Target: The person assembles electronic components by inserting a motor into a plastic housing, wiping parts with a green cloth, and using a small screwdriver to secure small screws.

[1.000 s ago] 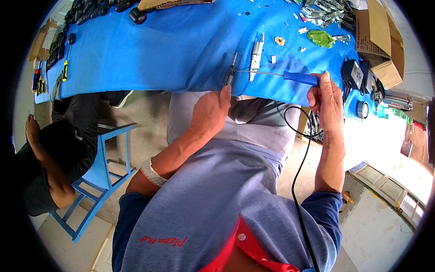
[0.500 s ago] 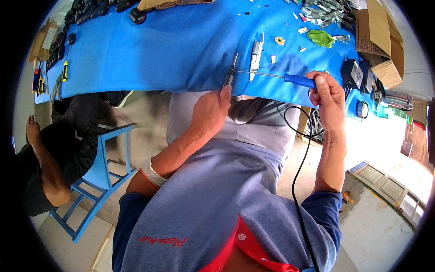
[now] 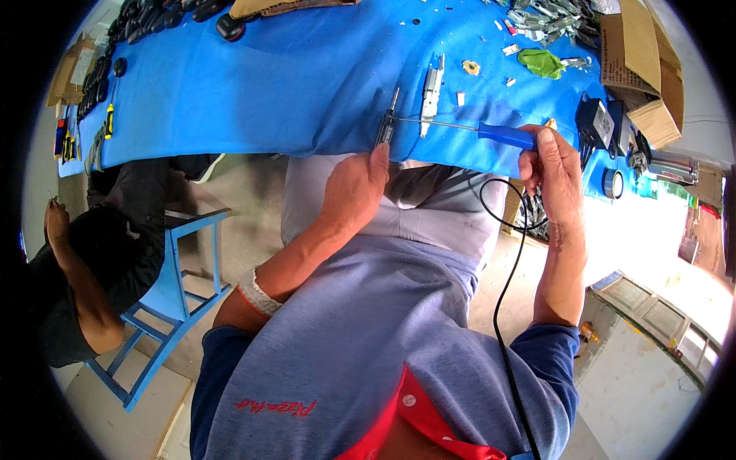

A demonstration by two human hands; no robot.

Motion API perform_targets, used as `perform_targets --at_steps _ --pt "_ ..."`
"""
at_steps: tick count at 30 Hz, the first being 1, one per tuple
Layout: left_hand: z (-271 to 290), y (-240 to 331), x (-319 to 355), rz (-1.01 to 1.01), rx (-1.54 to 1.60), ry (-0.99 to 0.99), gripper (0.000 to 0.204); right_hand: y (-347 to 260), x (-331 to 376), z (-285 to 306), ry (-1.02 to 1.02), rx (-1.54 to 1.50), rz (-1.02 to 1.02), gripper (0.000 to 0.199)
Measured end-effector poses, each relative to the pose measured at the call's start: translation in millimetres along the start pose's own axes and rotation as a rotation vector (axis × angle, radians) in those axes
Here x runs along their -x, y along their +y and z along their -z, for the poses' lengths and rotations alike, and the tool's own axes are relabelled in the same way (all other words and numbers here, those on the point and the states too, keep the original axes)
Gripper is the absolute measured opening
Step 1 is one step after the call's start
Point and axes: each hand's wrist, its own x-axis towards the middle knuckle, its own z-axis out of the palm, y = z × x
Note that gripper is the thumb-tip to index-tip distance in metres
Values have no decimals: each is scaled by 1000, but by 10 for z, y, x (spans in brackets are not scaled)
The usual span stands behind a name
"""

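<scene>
Near the front edge of the blue-covered table, my left hand (image 3: 356, 186) is closed on a narrow dark metal part (image 3: 386, 126) with a thin rod at its far end. My right hand (image 3: 553, 165) grips the blue handle of a screwdriver (image 3: 506, 136). Its thin shaft points left, and the tip meets the side of the dark part. Beyond the shaft lies a pale, long metal mechanism (image 3: 432, 92) on the cloth. A small white piece (image 3: 460, 98) rests just to its right.
Metal parts (image 3: 548, 23) are heaped at the far right beside an open cardboard box (image 3: 640, 61). A green cloth (image 3: 541, 64) lies nearer. Black pieces (image 3: 146, 27) fill the far left. Another person (image 3: 84, 284) sits at the left by a blue stool (image 3: 172, 284). A black cable (image 3: 502, 307) hangs beside me.
The screwdriver and my right hand have shifted very slightly, the fingers looser around the handle end. The dark part in my left hand has tilted a little.
</scene>
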Motion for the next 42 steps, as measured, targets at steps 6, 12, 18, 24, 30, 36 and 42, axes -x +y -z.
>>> perform_targets --at_steps 6,12,18,24,30,36,42 --pt "7 14 -1 3 -4 -17 61 76 -15 -7 -11 18 208 31" --pt "28 51 3 45 -17 -39 63 105 -19 3 -28 -6 291 24" --pt "30 49 8 37 -15 -39 61 153 -60 14 23 64 303 25" --pt "10 9 -3 11 -48 -14 60 89 -39 -28 115 55 306 32" --pt "36 54 7 23 -30 -26 60 115 -29 13 62 25 262 32" --pt "25 29 1 19 -15 -22 61 81 -19 45 -42 -75 58 28" --pt "43 59 13 30 -19 -27 62 152 -47 56 -4 139 272 25"
